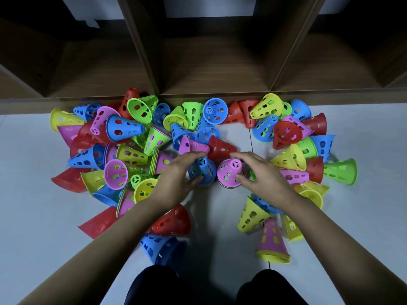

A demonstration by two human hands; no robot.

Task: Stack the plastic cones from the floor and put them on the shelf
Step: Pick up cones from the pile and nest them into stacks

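Knees (154, 285), floor (212, 219) lane between cones (123, 128)

Dim, soft-focus, wide-angle edge distortion

I have the shelf (215, 69) across 12 o'clock, its compartments opening toward the floor (33, 172). Cones lie heaped along its foot: the left heap (123, 126) from 9 to 11 o'clock, the right heap (288, 159) from 1 to 3 o'clock. At centre two cones stand side by side: the left upright cone (202, 170) inside the left hand (176, 175), the right upright cone (229, 172) against the right hand (262, 172). A short stack (273, 241) stands at 5 o'clock, and a tipped cone (163, 247) lies at 7 o'clock.
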